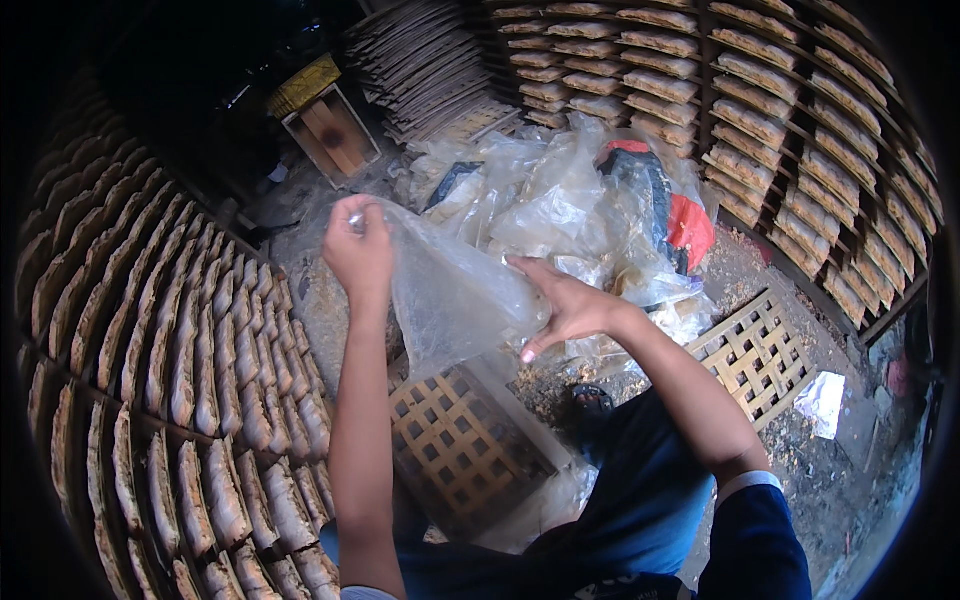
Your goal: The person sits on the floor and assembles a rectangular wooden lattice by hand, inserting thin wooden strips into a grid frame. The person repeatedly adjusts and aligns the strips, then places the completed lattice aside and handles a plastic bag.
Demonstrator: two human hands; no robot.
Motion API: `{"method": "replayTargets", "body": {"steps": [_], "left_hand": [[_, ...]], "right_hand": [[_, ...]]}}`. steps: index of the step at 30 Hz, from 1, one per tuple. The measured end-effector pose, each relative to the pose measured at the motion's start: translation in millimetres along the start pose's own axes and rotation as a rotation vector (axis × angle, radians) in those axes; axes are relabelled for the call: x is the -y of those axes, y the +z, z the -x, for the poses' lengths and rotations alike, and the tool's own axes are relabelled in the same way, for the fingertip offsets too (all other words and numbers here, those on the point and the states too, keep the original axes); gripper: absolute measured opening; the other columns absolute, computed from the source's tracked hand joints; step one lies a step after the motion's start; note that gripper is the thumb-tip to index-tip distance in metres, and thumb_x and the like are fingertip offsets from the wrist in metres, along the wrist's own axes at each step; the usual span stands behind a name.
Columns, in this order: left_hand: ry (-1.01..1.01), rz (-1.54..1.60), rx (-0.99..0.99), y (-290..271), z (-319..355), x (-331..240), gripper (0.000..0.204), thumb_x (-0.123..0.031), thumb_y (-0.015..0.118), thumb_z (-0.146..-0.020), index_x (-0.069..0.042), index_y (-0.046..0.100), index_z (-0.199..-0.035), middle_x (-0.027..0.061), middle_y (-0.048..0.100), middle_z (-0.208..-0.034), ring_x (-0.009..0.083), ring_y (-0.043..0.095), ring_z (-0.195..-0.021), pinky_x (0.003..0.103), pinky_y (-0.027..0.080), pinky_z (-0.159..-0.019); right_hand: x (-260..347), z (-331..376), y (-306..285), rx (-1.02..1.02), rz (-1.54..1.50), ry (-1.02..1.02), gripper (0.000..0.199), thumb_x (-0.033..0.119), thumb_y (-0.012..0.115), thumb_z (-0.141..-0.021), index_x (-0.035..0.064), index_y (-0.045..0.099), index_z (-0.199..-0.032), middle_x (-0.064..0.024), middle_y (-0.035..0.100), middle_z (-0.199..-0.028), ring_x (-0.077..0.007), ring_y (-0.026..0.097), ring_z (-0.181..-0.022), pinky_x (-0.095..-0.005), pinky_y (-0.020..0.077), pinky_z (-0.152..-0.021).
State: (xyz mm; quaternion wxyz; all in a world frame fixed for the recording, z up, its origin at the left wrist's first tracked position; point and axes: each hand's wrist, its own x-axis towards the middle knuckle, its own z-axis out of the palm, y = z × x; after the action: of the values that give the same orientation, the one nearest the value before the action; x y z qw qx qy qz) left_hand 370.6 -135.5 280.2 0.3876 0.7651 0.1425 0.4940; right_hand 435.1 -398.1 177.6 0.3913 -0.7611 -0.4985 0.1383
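A clear, cloudy plastic sheet (450, 290) hangs between my hands, its upper left corner pinched in my left hand (358, 245). That hand is closed, its fingers curled in around the plastic. My right hand (575, 308) is at the sheet's right end, thumb and fingers spread apart, touching or very near the plastic. Whether the sheet is a bag or a single layer I cannot tell. Below it, a woven bamboo lattice tray (455, 435) lies between my legs, partly covered by clear plastic.
A heap of crumpled clear plastic (550, 215), with red and dark pieces, lies ahead. Another bamboo lattice (755, 350) and a white scrap (822, 403) lie at right. Racks of filled trays stand left (215, 390) and right (750, 110). Stacked lattices (430, 70) and a wooden box (335, 130) stand behind.
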Motion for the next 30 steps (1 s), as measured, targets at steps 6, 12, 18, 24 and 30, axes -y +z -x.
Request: {"method": "replayTargets", "body": {"steps": [6,12,18,24,30], "left_hand": [[-0.168,0.066,0.024,-4.7,4.0,14.8,0.016,-0.009,0.063,-0.091,0.002,0.067,-0.102,0.0093,0.068,-0.086,0.0164,0.068,-0.067,0.029,0.053,-0.061],[0.276,-0.544,0.246,-15.5,34.3,20.3,0.074,-0.033,0.08,-0.08,-0.008,0.048,-0.142,0.0185,0.042,-0.149,0.0297,0.042,-0.138,0.059,0.031,-0.109],[0.51,-0.325,0.538,44.4,82.6,-23.7,0.069,-0.04,0.086,-0.073,-0.012,0.062,-0.132,0.0129,0.059,-0.136,0.0338,0.052,-0.13,0.067,0.023,-0.114],[0.302,0.065,0.737,70.2,62.8,-25.1,0.015,-0.015,0.079,-0.082,-0.001,0.072,-0.083,0.0104,0.071,-0.077,0.0299,0.067,-0.071,0.043,0.047,-0.093],[0.517,-0.148,0.65,64.5,25.8,-22.0,0.014,-0.015,0.079,-0.084,-0.004,0.077,-0.091,0.0116,0.075,-0.087,0.0212,0.068,-0.071,0.032,0.052,-0.071]], "right_hand": [[0.6,-7.6,15.9,-0.428,0.282,-0.137,0.053,0.029,0.083,-0.078,0.0104,0.063,-0.124,-0.0129,0.052,-0.14,-0.035,0.046,-0.135,-0.0524,0.0371,-0.109],[1.1,-20.6,-8.6,-0.82,-0.076,-0.168,0.013,0.014,0.074,-0.09,0.0012,0.071,-0.094,-0.0119,0.07,-0.108,-0.027,0.069,-0.101,-0.0345,0.0519,-0.088],[-4.8,-19.7,-13.0,-0.681,-0.207,-0.116,0.016,0.018,0.071,-0.094,0.003,0.072,-0.099,-0.011,0.075,-0.089,-0.0223,0.073,-0.081,-0.0324,0.0545,-0.077],[-16.2,-6.8,-22.2,-0.578,-0.367,-0.005,0.019,0.02,0.073,-0.094,0.001,0.073,-0.099,-0.0078,0.075,-0.086,-0.0119,0.069,-0.08,-0.0293,0.0536,-0.075],[-43.0,15.8,-46.7,-0.39,-0.199,0.099,0.02,0.021,0.072,-0.094,0.0016,0.076,-0.097,-0.0079,0.074,-0.082,-0.0131,0.068,-0.075,-0.0313,0.0531,-0.074]]}}
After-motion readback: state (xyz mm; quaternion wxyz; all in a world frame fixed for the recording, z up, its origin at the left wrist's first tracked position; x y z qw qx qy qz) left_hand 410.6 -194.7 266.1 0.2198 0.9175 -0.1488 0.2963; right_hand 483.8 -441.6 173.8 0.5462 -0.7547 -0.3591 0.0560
